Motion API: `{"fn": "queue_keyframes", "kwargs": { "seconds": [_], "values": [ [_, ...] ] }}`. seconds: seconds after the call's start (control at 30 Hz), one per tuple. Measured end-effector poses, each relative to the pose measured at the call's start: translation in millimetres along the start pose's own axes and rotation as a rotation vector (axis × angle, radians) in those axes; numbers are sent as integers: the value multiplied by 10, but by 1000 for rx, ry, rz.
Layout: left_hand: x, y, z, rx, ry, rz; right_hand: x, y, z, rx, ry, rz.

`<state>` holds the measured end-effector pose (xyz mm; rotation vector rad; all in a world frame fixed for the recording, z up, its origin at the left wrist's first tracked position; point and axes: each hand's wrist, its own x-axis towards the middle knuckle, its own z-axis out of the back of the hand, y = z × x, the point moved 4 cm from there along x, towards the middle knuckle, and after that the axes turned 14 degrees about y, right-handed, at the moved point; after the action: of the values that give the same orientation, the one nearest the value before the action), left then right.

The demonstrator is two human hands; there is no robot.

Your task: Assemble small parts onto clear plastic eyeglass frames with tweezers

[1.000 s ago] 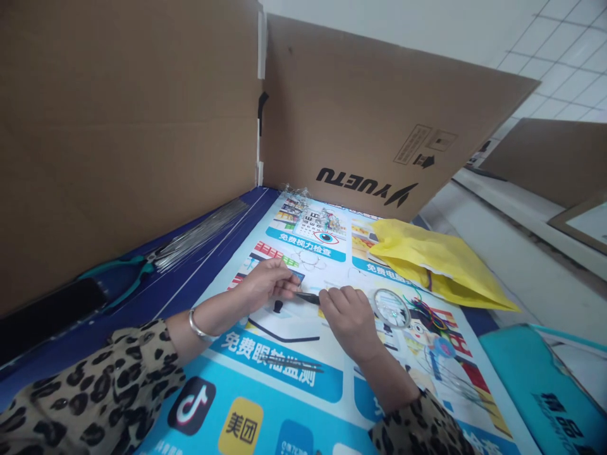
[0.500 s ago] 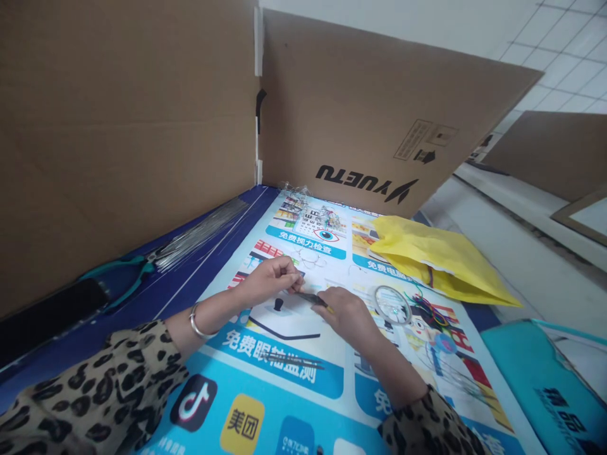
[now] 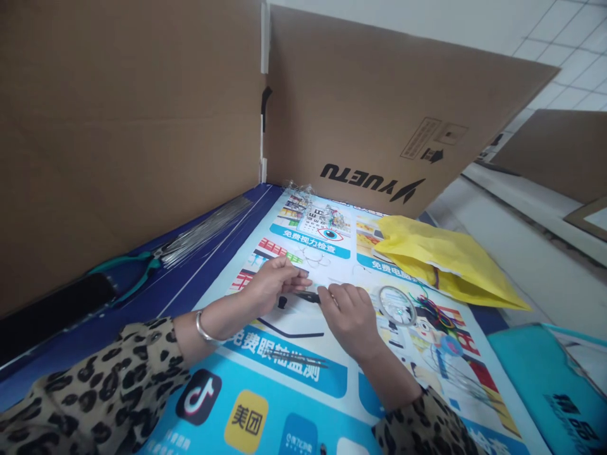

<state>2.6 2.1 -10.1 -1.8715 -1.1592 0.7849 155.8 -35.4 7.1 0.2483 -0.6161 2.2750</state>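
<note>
Though near right hand (image 3: 348,313), dish (image 3: 397,306); shiny bits (image 3: 399,311) inside

Silver bangle (image 3: 203,328) on the left wrist; tan leopard-print sleeve (image 3: 109,373) just behind the bangle, matching right sleeve (image 3: 424,423) opposite.

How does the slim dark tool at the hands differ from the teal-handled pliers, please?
The slim dark tool is held in the right hand, while the teal-handled pliers lie beside the thin wires. The dark tool looks narrow and straight; the pliers have curved handles, spread apart. Teal shows on the pliers, none on the dark tool. Both look like hand tools.
</note>
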Motion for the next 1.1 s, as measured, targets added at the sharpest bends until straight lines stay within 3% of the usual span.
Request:
{"fn": "queue_keyframes", "kwargs": {
  "seconds": [0.23,0.77,1.1],
  "values": [
    [-20,62,-29,-34,-29,26,22,38,76,-72,-20,41],
    [-3,113,-12,-35,-16,56,16,42,36,-43,-13,56],
    [-28,76,-43,10,1,20,27,37,19,9,59,35]
  ]
}}
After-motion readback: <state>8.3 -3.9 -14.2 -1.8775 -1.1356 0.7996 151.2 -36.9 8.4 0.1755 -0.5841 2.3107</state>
